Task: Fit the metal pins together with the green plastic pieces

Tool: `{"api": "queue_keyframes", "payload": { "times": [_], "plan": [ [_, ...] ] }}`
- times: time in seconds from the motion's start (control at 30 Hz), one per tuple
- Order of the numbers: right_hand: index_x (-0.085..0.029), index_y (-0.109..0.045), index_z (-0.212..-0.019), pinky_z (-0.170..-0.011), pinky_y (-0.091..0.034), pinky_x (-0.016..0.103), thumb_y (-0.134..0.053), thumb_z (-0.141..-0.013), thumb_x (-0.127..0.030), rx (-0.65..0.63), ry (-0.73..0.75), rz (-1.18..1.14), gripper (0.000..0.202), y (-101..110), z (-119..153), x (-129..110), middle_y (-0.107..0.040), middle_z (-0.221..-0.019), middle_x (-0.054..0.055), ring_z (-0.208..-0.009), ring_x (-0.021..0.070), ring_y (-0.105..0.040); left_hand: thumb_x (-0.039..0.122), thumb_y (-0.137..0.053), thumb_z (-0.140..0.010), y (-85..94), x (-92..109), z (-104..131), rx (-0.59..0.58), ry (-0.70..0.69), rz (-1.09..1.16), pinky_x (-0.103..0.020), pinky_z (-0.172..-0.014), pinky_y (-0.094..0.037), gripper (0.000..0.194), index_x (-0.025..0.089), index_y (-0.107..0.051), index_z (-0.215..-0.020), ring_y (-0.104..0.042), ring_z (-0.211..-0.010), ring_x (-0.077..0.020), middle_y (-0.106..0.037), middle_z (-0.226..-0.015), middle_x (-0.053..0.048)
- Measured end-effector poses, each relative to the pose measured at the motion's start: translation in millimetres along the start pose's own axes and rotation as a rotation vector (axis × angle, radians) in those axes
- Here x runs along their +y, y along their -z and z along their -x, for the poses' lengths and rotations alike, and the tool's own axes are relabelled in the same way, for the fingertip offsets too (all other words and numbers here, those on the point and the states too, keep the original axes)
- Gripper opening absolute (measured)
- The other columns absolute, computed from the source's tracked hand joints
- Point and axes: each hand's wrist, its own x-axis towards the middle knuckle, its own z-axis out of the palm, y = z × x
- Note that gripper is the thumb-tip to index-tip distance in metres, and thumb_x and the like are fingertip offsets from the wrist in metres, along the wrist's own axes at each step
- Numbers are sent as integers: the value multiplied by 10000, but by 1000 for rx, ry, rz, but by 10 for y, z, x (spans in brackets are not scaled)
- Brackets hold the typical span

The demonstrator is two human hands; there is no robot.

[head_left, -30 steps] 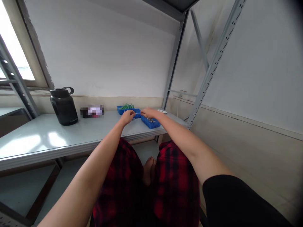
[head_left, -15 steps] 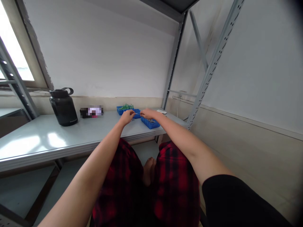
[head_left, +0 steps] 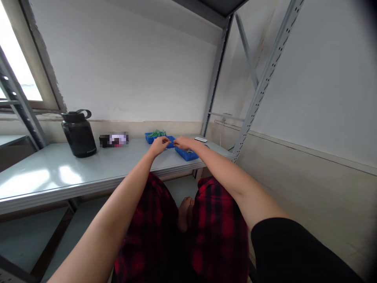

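Observation:
My left hand (head_left: 160, 145) and my right hand (head_left: 183, 143) face each other just above the tabletop, fingertips close together. Each is closed in a pinch. Whatever lies between the fingers is too small to name. Under my right hand stands a blue bin (head_left: 187, 155) with small pieces in it, partly covered by that hand. Behind my hands is another blue bin (head_left: 171, 138), mostly hidden. Green strip-like pieces (head_left: 158, 133) fill a blue bin (head_left: 148, 138) beyond my left hand.
A dark water bottle (head_left: 79, 135) stands on the grey table (head_left: 118, 160) at left, beside a blurred-out item (head_left: 114, 140). A flat white object (head_left: 200, 139) lies at the back right. Metal shelf posts (head_left: 216, 78) rise on the right.
My fingertips have drawn closer together, and the thin shiny piece seen between them earlier hardly shows now. My right hand has shifted slightly left. The bins stay put.

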Motion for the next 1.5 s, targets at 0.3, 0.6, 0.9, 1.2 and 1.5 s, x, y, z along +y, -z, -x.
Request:
{"api": "queue_keyframes", "payload": {
  "times": [0.3,0.6,0.9,1.2,1.5],
  "plan": [
    [-203,-707,-1075,-655,-430,248,-456,-999,-279,16,22,2,272,-45,-48,13,-739,-1037,80,-776,170,-654,237,-589,-876,-6,1,1,-14,-13,19,-317,-872,-508,176,148,-738,-904,-679,-931,-230,-757,-982,-101],
    [-188,-708,-1095,-656,-438,244,-452,-1002,-272,5,17,-4,284,-31,-32,-25,-736,-1082,100,-835,183,-672,252,-592,-878,-28,-19,-8,-12,-19,17,-317,-865,-514,175,157,-737,-900,-677,-917,-224,-757,-976,-91],
    [-178,-699,-1097,-653,-436,262,-445,-1006,-276,1,21,1,287,-35,-41,-18,-730,-1090,119,-856,209,-675,271,-598,-867,-50,-88,-32,0,-32,33,-326,-834,-513,180,154,-733,-886,-672,-892,-232,-752,-944,-96],
    [-188,-700,-1119,-667,-448,256,-468,-1004,-291,-12,5,-3,279,-2,-33,-52,-731,-1101,112,-851,201,-686,276,-591,-867,-7,-72,-16,-17,-28,49,-332,-809,-503,188,147,-727,-883,-665,-860,-233,-748,-932,-99],
    [-168,-688,-1138,-668,-457,243,-463,-993,-273,-16,-8,-32,288,33,-29,-113,-732,-1107,119,-895,200,-684,290,-590,-868,26,-82,-14,-21,-45,39,-339,-814,-495,196,149,-725,-867,-667,-871,-241,-750,-933,-101]
  ]
}}
